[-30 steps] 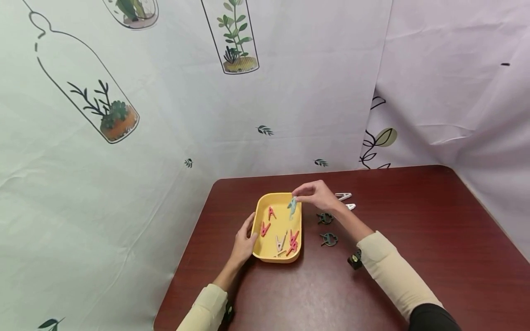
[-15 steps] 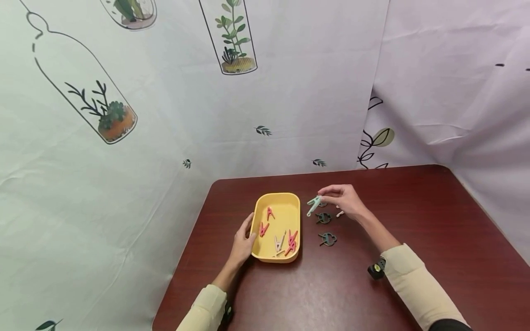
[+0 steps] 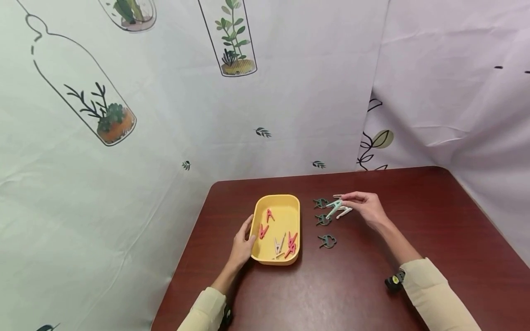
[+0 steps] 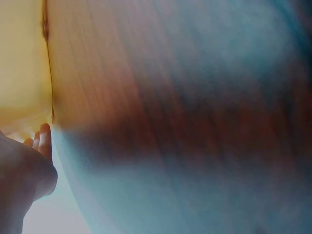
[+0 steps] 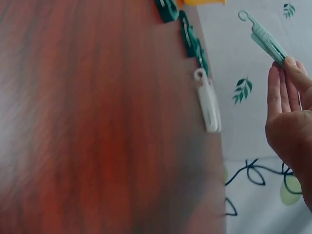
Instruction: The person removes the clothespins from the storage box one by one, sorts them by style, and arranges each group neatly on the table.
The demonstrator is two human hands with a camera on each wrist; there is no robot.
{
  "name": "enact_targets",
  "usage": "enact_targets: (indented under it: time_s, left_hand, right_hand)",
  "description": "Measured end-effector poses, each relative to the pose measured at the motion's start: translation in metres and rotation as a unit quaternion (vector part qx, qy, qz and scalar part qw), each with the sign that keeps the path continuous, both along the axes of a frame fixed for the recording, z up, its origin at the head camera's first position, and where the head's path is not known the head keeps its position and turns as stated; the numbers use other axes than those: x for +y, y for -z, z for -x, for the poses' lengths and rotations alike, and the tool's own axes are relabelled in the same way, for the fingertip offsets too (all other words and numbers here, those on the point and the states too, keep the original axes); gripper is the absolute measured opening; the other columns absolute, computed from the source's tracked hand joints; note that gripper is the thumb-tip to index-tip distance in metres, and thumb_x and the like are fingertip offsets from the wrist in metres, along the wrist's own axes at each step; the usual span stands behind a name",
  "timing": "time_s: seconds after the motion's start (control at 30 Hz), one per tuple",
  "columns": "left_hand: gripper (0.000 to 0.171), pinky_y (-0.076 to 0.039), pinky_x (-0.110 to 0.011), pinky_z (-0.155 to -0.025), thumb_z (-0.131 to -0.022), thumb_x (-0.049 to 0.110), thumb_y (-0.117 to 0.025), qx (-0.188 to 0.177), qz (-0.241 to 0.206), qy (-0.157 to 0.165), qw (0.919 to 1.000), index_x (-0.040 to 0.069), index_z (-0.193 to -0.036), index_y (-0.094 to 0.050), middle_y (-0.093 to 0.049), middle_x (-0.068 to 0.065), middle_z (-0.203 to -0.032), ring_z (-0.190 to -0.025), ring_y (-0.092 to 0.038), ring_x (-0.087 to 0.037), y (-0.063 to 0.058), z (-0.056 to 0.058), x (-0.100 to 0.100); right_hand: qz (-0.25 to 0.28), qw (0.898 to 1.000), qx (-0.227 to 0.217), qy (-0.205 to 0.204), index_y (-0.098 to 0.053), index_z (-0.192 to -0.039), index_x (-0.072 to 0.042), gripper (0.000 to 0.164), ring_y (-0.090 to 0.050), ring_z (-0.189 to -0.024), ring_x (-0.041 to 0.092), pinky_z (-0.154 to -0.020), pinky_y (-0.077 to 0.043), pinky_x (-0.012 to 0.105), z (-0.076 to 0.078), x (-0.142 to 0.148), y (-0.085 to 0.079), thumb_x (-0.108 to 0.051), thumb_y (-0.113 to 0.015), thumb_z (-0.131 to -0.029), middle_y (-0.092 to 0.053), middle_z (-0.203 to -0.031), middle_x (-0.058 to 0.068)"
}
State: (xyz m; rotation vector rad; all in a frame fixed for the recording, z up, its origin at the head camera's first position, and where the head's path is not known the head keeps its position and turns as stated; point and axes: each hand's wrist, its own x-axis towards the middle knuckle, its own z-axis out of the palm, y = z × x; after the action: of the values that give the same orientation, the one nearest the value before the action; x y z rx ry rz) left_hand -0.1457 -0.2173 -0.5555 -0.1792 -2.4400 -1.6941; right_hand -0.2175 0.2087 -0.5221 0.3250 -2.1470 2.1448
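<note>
Mint clothespin (image 3: 333, 208) moved farther from yellow tray (image 3: 285, 215); right grip (image 3: 367, 209) pinching it, left grip (image 3: 241, 244) holding tray.

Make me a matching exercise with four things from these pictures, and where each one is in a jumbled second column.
1. Left hand
2. Mint clothespin
3. Pink clothespins
4. Dark green clips

A. Pinched by the right hand
B. Touching the outside of the yellow tray
C. Lined up on the table
D. Lying inside the tray

Pairs: 1-B, 2-A, 3-D, 4-C
</note>
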Motion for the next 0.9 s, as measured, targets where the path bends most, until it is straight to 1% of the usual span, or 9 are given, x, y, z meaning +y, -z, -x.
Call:
enact_targets:
  time_s: [0.1, 0.23, 0.33, 0.43, 0.5, 0.67, 0.8, 0.9]
  left_hand:
    - [0.067, -0.054, -0.046, -0.094, -0.095, -0.017, -0.052, -0.001, 0.001, 0.001, 1.0, -0.003, -0.16, -0.043, -0.052, -0.032, -0.152, -0.131, -0.056, -0.046, -0.007, -0.002, 0.004]
    - [0.065, -0.053, -0.05, -0.097, -0.095, -0.018, -0.053, 0.0, -0.004, 0.007, 1.0, -0.005, -0.158, -0.044, -0.052, -0.034, -0.151, -0.133, -0.055, -0.045, -0.025, -0.01, 0.008]
    - [0.064, -0.051, -0.051, -0.099, -0.094, -0.018, -0.053, 0.009, -0.007, 0.013, 0.9999, -0.007, -0.156, -0.045, -0.052, -0.034, -0.15, -0.135, -0.054, -0.045, -0.035, -0.014, 0.01]
    - [0.064, -0.051, -0.051, -0.099, -0.094, -0.017, -0.053, 0.012, -0.007, 0.015, 0.9998, -0.007, -0.156, -0.045, -0.052, -0.034, -0.151, -0.136, -0.053, -0.045, -0.036, -0.015, 0.01]
    - [0.064, -0.051, -0.051, -0.099, -0.095, -0.017, -0.053, 0.01, -0.01, 0.015, 0.9998, -0.007, -0.157, -0.044, -0.051, -0.034, -0.152, -0.136, -0.053, -0.046, -0.036, -0.015, 0.01]
    - [0.064, -0.053, -0.046, -0.097, -0.095, -0.018, -0.052, 0.01, -0.017, 0.018, 0.9996, -0.008, -0.158, -0.043, -0.05, -0.036, -0.152, -0.134, -0.054, -0.048, -0.034, -0.014, 0.01]
    - [0.063, -0.054, -0.042, -0.096, -0.095, -0.018, -0.052, 0.011, -0.023, 0.022, 0.9994, -0.009, -0.157, -0.043, -0.05, -0.037, -0.151, -0.133, -0.054, -0.05, -0.033, -0.014, 0.009]
    - [0.063, -0.054, -0.043, -0.097, -0.095, -0.019, -0.051, 0.012, -0.023, 0.018, 0.9995, -0.009, -0.157, -0.043, -0.05, -0.036, -0.152, -0.133, -0.054, -0.05, -0.032, -0.014, 0.01]
  right_hand:
    - [-0.007, 1.0, -0.004, 0.01, -0.07, -0.115, 0.02, 0.032, -0.074, -0.088, 0.002, -0.078, -0.06, 0.026, -0.003, 0.009, 0.006, 0.003, -0.081, -0.089, -0.08, -0.097, -0.006]
    - [-0.037, 0.999, -0.005, 0.022, -0.072, -0.113, 0.017, 0.03, -0.071, -0.083, 0.001, -0.074, -0.058, 0.025, -0.007, 0.02, 0.014, 0.0, -0.082, -0.09, -0.079, -0.094, -0.006]
    - [-0.06, 0.998, -0.011, 0.031, -0.075, -0.111, 0.014, 0.027, -0.07, -0.08, 0.002, -0.071, -0.056, 0.024, -0.01, 0.027, 0.02, -0.001, -0.083, -0.089, -0.08, -0.093, -0.004]
    - [-0.077, 0.996, -0.019, 0.037, -0.076, -0.11, 0.013, 0.027, -0.068, -0.08, 0.002, -0.068, -0.055, 0.022, -0.012, 0.032, 0.025, -0.002, -0.084, -0.089, -0.08, -0.093, -0.001]
    - [-0.083, 0.996, -0.025, 0.038, -0.076, -0.11, 0.013, 0.027, -0.068, -0.081, 0.002, -0.068, -0.055, 0.022, -0.013, 0.035, 0.029, -0.003, -0.084, -0.09, -0.08, -0.093, 0.003]
    - [-0.081, 0.995, -0.047, 0.03, -0.076, -0.111, 0.013, 0.029, -0.068, -0.083, 0.003, -0.071, -0.056, 0.022, -0.014, 0.04, 0.035, -0.005, -0.084, -0.089, -0.079, -0.098, 0.014]
    - [-0.091, 0.994, -0.058, 0.027, -0.076, -0.111, 0.012, 0.029, -0.067, -0.084, 0.003, -0.072, -0.055, 0.021, -0.016, 0.044, 0.039, -0.007, -0.084, -0.09, -0.08, -0.098, 0.012]
    - [-0.093, 0.993, -0.063, 0.026, -0.077, -0.112, 0.011, 0.03, -0.067, -0.086, 0.003, -0.073, -0.055, 0.021, -0.016, 0.045, 0.042, -0.008, -0.084, -0.09, -0.08, -0.099, 0.01]
